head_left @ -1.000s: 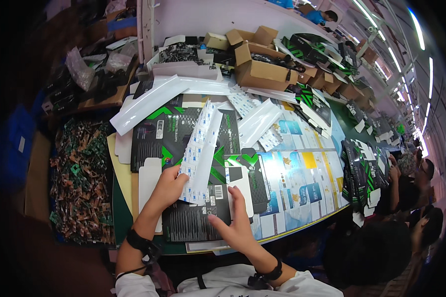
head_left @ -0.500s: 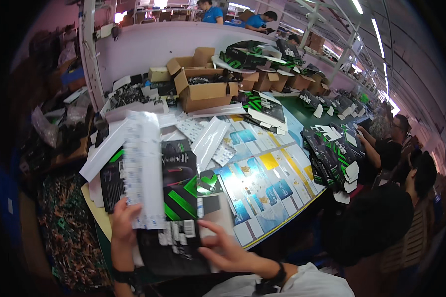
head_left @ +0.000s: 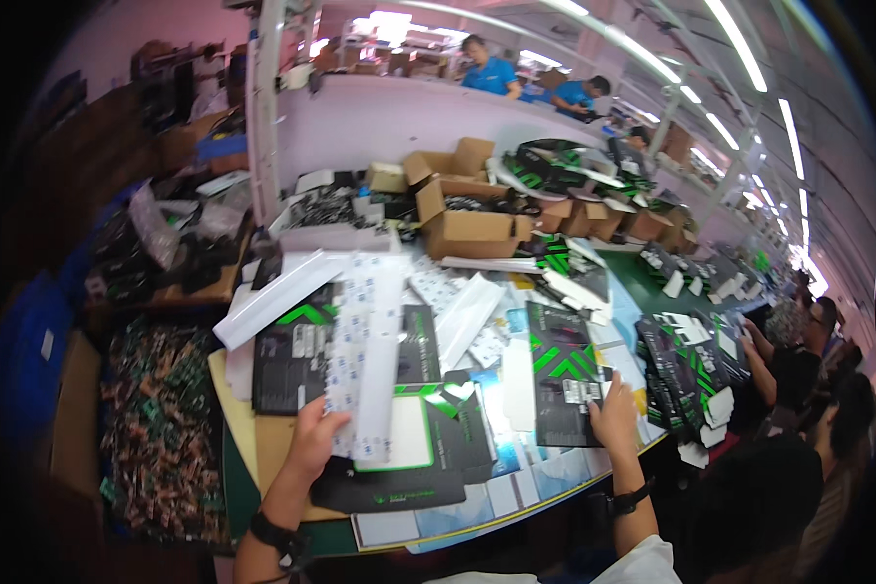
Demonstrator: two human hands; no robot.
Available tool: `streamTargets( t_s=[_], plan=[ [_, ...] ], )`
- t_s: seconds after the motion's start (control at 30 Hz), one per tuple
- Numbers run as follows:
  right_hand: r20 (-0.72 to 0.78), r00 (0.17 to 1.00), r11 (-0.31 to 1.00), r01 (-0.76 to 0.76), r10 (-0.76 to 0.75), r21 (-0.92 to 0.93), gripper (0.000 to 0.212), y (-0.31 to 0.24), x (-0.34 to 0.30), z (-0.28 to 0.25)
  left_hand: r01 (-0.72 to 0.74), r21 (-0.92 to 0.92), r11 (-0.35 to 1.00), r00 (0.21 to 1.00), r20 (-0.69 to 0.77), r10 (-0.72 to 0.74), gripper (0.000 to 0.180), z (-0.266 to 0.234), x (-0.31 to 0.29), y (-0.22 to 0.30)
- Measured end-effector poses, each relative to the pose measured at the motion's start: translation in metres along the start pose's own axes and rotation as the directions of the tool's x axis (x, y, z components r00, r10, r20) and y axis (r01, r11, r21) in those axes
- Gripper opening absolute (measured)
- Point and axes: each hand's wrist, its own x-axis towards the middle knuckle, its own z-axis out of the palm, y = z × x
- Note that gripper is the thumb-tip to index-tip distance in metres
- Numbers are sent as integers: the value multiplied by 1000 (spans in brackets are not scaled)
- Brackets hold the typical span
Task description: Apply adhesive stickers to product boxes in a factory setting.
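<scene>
My left hand (head_left: pixel 313 440) is closed on the lower left edge of a long white strip of sheet (head_left: pixel 365 360) with small blue print, which stands up over the work surface. My right hand (head_left: pixel 613 417) grips the right edge of a flat black and green carton (head_left: pixel 565 375), held out to the right. Between my hands lies an opened-out black carton (head_left: pixel 399 490) with a white panel edged in green. More flat black cartons (head_left: pixel 287 368) lie behind the strip, partly hidden by it.
A bin of small green and copper-coloured parts (head_left: pixel 165 428) stands at the left. Rolled white sheets (head_left: pixel 277 300) and brown boxes (head_left: pixel 477 229) fill the back of the table. At the right, co-workers sit near a pile of black cartons (head_left: pixel 686 375).
My right hand has moved to the right with a black and green carton, uncovering the opened-out carton. The view has shifted left. My left hand still holds the white strip.
</scene>
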Motion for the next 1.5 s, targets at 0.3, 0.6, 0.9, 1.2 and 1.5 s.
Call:
streamTargets(
  t_s=[0.3, 0.6, 0.9, 1.2, 1.5],
  plan=[
    [-17, 823, 306, 231, -568, 924, 18, -251, -44, -78, 6, 160, 987, 998, 61, -16, 27, 31, -9, 6],
    [209, 670, -54, -349, -712, 935, 15, -279, -58, -27, -35, 253, 967, 996, 91, 12, 25, 32, -22, 13],
    [-457, 657, 12, 578, -599, 816, 29, -281, -52, -41, 180, -266, 947, 979, 146, -146, 28, 30, -20, 15],
    [-207, 917, 145, 269, -340, 952, 15, -191, -82, -45, 164, -89, 982, 984, 89, -156, 25, 20, -11, 7],
    [472, 881, 264, -448, -34, 854, 15, -173, -108, -23, 189, 288, 939, 967, 109, -228, 27, 24, -9, -14]
  ],
)
